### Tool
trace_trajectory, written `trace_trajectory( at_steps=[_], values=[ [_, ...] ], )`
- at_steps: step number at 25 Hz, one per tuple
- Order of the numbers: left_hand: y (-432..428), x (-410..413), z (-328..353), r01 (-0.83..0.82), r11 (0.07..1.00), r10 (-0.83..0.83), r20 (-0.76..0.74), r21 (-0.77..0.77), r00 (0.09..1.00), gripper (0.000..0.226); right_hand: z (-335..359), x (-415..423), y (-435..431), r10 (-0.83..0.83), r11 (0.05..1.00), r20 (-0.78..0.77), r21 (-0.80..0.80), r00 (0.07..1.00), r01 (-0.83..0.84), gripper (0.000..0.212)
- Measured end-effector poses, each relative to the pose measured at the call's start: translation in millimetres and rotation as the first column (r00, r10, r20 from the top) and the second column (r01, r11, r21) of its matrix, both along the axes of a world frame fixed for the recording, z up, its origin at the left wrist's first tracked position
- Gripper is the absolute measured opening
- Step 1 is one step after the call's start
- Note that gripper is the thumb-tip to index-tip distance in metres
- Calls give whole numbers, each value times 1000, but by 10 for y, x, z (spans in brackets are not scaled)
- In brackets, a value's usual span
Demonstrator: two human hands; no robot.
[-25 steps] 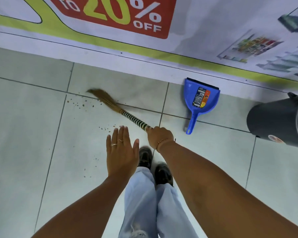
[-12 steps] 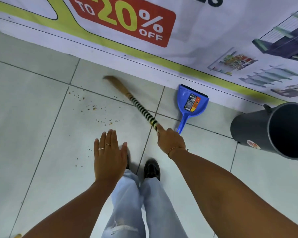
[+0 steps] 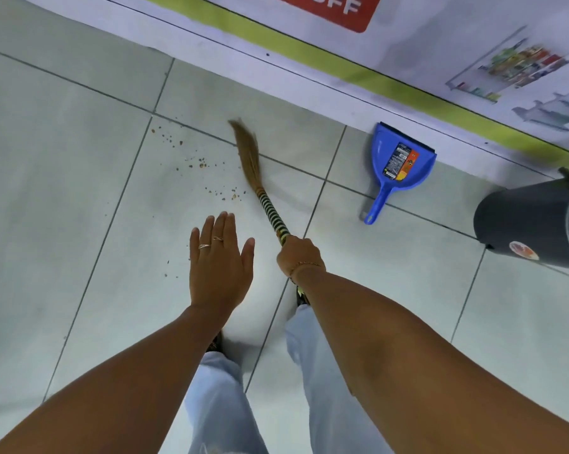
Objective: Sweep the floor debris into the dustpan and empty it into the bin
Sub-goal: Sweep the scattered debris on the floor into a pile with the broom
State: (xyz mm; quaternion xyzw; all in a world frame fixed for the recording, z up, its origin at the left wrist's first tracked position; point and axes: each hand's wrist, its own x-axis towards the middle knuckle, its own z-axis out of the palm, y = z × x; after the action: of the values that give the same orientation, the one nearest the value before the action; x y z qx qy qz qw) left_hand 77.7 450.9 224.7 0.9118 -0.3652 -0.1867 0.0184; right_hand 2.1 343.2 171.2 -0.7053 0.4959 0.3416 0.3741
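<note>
My right hand (image 3: 299, 255) grips the striped handle of a grass broom (image 3: 251, 162) whose brown bristles rest on the tile, pointing away from me. Small brown crumbs of debris (image 3: 201, 165) lie scattered just left of the bristles. My left hand (image 3: 220, 263) hovers flat with fingers spread, holding nothing, left of the broom handle. A blue dustpan (image 3: 398, 165) lies on the floor by the wall, handle toward me, to the right of the broom. A dark grey bin (image 3: 532, 224) lies tipped at the right edge.
A printed banner (image 3: 407, 44) with a green stripe runs along the wall base at the back. My legs in light trousers (image 3: 221, 404) and dark shoes stand below my hands. Pale floor tiles (image 3: 47, 191) stretch to the left.
The broom head has swung right and nearer, from beside the wall to the right of the crumbs. My right hand stays on the handle. My left hand remains flat and hovering.
</note>
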Motion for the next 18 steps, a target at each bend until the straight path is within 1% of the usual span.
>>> trace_trajectory(
  at_steps=[7,9,11,14,16,18],
  values=[
    [890,258,124,22,999,-22,-4,-33,1000,59,72,336,752,6,998,-11,-56,1000,-7,37],
    [1188,376,148,43,999,-43,0,-23,999,59,114,412,987,-6,998,13,-61,1000,7,38],
    [1559,495,178,56,998,-56,-8,8,998,59,174,397,1252,-55,995,53,-78,997,59,38],
    [2007,654,224,55,997,-55,-6,53,998,60,292,232,1556,-169,970,85,-163,982,181,35],
    [2196,738,229,49,997,-48,-20,60,999,62,364,128,1715,-246,950,40,-190,969,249,37],
    [2272,790,209,54,998,-54,-23,32,998,62,356,108,1835,-348,932,-74,-136,934,337,41]
  ],
)
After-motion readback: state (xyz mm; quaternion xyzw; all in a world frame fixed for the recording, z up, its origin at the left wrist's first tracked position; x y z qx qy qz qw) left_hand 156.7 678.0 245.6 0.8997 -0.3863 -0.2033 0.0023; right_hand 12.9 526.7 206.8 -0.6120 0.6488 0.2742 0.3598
